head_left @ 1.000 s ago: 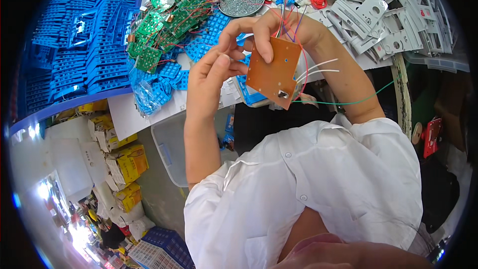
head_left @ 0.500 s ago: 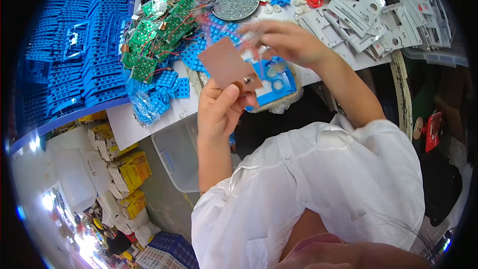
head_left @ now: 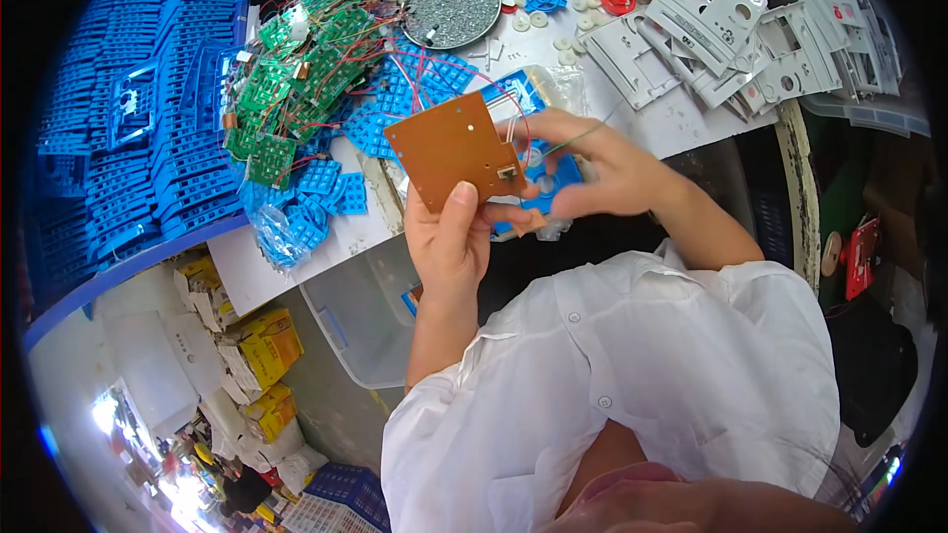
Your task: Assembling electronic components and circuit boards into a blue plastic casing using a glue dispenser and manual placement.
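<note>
My left hand (head_left: 449, 237) grips a brown circuit board (head_left: 449, 153) by its lower edge, thumb on the face turned up to me. A small metal part sits near the board's right corner, and thin red, white and green wires (head_left: 525, 104) trail from it. Beside that edge is my right hand (head_left: 602, 163), its thumb and fingers spread apart among the wires; no firm grip shows. Partly hidden behind both hands lies a blue plastic housing (head_left: 567, 176) at the table's front edge.
Green circuit boards with wires (head_left: 316, 64) are heaped left of a round dish of small metal bits (head_left: 451, 8). Stacked blue frames (head_left: 188, 89) fill the far left; blue keypads (head_left: 318, 178) lie nearer. Grey-white panels (head_left: 706, 15) pile up at right. A clear bin (head_left: 360, 316) stands below.
The board has tilted and its brown face now shows more fully. My right hand has come down and toward me, beside the board's right edge, with the wires now spread out.
</note>
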`<state>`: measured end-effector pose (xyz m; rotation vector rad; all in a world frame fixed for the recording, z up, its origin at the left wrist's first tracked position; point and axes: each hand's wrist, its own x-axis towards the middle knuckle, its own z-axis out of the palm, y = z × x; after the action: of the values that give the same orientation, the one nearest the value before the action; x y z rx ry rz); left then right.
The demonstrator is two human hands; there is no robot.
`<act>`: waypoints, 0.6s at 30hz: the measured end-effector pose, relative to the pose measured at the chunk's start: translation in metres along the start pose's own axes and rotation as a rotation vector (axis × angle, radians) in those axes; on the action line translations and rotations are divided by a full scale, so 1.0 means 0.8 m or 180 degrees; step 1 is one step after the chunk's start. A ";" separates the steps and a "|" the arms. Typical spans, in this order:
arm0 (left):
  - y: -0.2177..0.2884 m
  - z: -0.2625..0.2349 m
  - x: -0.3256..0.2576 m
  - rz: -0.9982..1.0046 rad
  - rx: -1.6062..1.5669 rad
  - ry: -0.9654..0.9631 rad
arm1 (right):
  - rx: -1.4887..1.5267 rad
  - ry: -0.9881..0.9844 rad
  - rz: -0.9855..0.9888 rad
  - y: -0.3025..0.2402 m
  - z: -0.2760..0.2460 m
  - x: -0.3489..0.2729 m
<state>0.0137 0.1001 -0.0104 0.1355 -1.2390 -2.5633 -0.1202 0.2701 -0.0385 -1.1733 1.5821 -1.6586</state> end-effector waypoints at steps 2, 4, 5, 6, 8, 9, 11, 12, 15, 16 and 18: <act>-0.002 0.010 -0.003 0.0009 0.0391 0.0147 | 0.1077 0.0156 0.0287 0.002 0.001 0.009; -0.003 0.008 -0.008 -0.0062 0.0588 0.0049 | 0.1557 0.0418 0.0560 -0.021 0.009 0.021; -0.005 0.007 -0.009 -0.0096 0.0669 -0.0019 | 0.1658 0.0539 0.0628 -0.019 0.011 0.023; -0.008 0.007 -0.008 -0.0006 0.0687 0.0107 | 0.1759 0.0661 0.0695 -0.016 0.013 0.023; -0.012 0.008 -0.010 0.0185 0.0743 0.0386 | 0.1711 0.0855 0.0813 -0.016 0.018 0.019; -0.015 0.008 -0.011 0.0262 0.0715 0.0469 | 0.1907 0.0986 0.0815 -0.013 0.023 0.012; -0.020 0.007 -0.012 0.0418 0.0661 0.0641 | 0.2301 0.1246 0.0823 -0.002 0.035 -0.007; -0.022 0.008 -0.012 0.0385 0.0627 0.0631 | 0.2326 0.1317 0.0901 -0.001 0.042 -0.018; -0.027 0.008 -0.013 0.0235 0.0554 0.0590 | 0.2586 0.1330 0.1310 -0.007 0.042 -0.049; -0.027 0.006 -0.016 0.0153 0.0559 0.0570 | 0.2806 0.1194 0.1555 -0.017 0.030 -0.059; -0.021 0.002 -0.025 -0.0073 0.0528 0.0517 | 0.3107 0.0345 0.1818 -0.011 -0.002 -0.102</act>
<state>0.0289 0.1171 -0.0234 0.3869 -1.3917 -2.4104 -0.0827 0.3421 -0.0472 -0.1132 0.8060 -1.7355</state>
